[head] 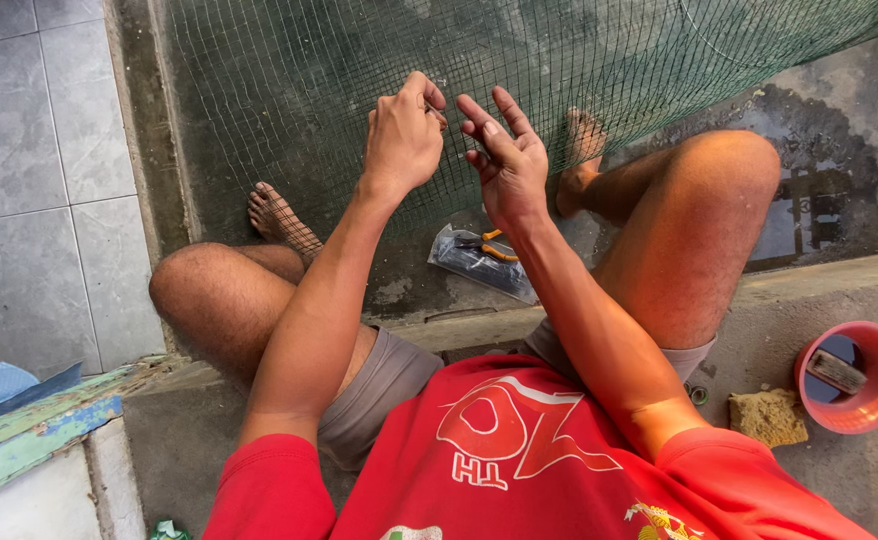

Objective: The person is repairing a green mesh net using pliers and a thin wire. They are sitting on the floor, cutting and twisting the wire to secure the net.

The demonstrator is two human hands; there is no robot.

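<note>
**Both hands at the green mesh, seated on a concrete step**

Landmark: the green wire mesh point(289, 80), stretched upright in front of the person and running down to the wet concrete floor point(839, 130).

Left hand point(402, 135): raised against the mesh, at its middle height. Fingers point(429, 95) curled together, thumb and forefinger pinched at the mesh surface. What sits inside the pinch is too small to tell; it could be a strand of the mesh itself or a thin wire.

Right hand point(507, 160): just beside the left hand, also up at the mesh. Fingers point(479, 112) spread apart and extended, palm turned toward the left hand. Holds nothing visible; fingertips close to the mesh, contact not certain.

Below the hands, at the foot of the mesh: pliers point(489, 245) with orange handles, lying on a clear plastic packet point(474, 265) on the floor between the person's knees. Neither hand touches them.

Both bare feet are seen through the mesh, on its far side.

Well to the right of the mesh, on the step: a red plastic bucket point(874, 395) with a brush inside, and a yellowish sponge point(767, 417) just beside it.

Left of the mesh: grey floor tiles point(29, 190).
</note>
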